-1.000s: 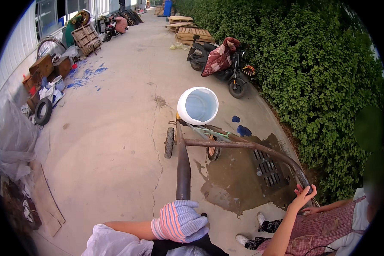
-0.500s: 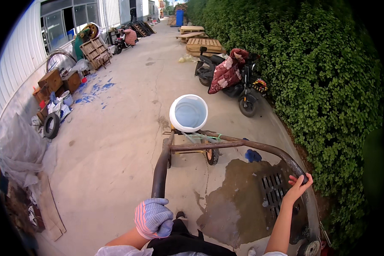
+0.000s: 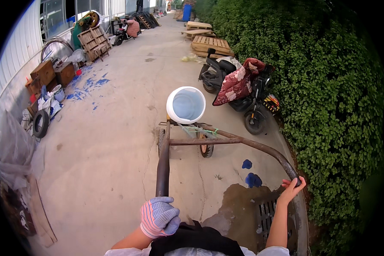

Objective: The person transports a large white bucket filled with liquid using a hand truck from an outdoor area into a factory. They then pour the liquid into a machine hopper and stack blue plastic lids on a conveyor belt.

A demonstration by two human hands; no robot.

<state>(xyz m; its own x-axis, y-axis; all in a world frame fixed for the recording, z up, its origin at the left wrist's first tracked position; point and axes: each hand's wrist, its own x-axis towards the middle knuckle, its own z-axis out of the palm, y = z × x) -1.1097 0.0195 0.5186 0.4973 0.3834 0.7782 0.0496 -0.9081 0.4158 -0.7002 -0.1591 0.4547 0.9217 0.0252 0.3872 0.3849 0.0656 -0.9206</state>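
Note:
A two-wheeled handcart (image 3: 205,141) with brown tubular handles stretches ahead of me. My left hand (image 3: 159,216), in a striped blue-and-pink knit glove, is wrapped round the end of the left handle (image 3: 162,175). Bare, my right hand (image 3: 291,190) holds the end of the curved right handle (image 3: 277,156), its fingers bent against the tube. At the cart's front sits a white bucket (image 3: 170,106), its open top facing me and its inside pale blue. Green ties (image 3: 215,131) show on the frame near it.
A parked scooter (image 3: 254,123) with a red floral cover stands right, beside a hedge (image 3: 328,106). Pallets (image 3: 211,45) lie beyond it. Along the left wall are a tyre (image 3: 40,123) and wooden boxes (image 3: 42,72). A wet patch (image 3: 232,209) surrounds a drain grate (image 3: 266,217) near my right.
I have moved forward with the cart: the scooter, wet patch, drain and left-side clutter sit nearer or lower in view. Both hands keep their hold on the handles.

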